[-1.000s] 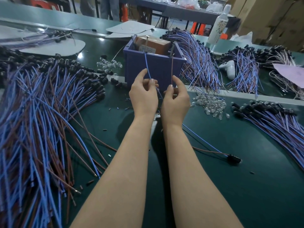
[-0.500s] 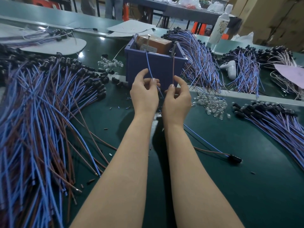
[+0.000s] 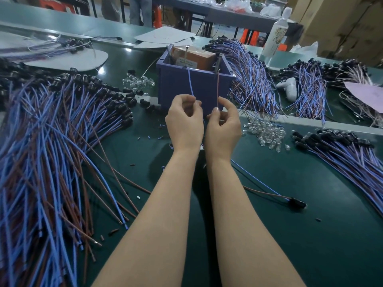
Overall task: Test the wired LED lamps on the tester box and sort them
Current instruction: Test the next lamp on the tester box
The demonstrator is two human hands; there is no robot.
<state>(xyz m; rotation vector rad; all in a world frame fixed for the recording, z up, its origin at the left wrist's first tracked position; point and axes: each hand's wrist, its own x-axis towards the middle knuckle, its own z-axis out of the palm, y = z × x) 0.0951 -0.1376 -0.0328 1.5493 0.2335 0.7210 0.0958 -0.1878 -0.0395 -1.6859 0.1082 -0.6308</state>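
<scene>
The purple tester box [image 3: 176, 85] stands at the middle of the green table, a brown block inside it and two metal pins on its near rim. My left hand [image 3: 184, 123] pinches a blue wire [image 3: 190, 83] whose tip reaches the left pin. My right hand [image 3: 222, 125] pinches a brown wire [image 3: 217, 90] whose tip reaches the right pin. Both wires trail back under my arms to a black lamp head [image 3: 297, 203] lying on the table at the right; whether it is lit cannot be seen.
A big pile of blue and brown wired lamps [image 3: 51, 152] covers the left. A smaller pile [image 3: 352, 154] lies at the right, more bundles [image 3: 250, 79] behind the box. Loose clear LEDs [image 3: 267, 131] sit right of my hands. A white bottle [image 3: 275, 36] stands at the back.
My hands have drawn slightly apart and my fingers have shifted on the wires. The wire tips stay up at the box's pins.
</scene>
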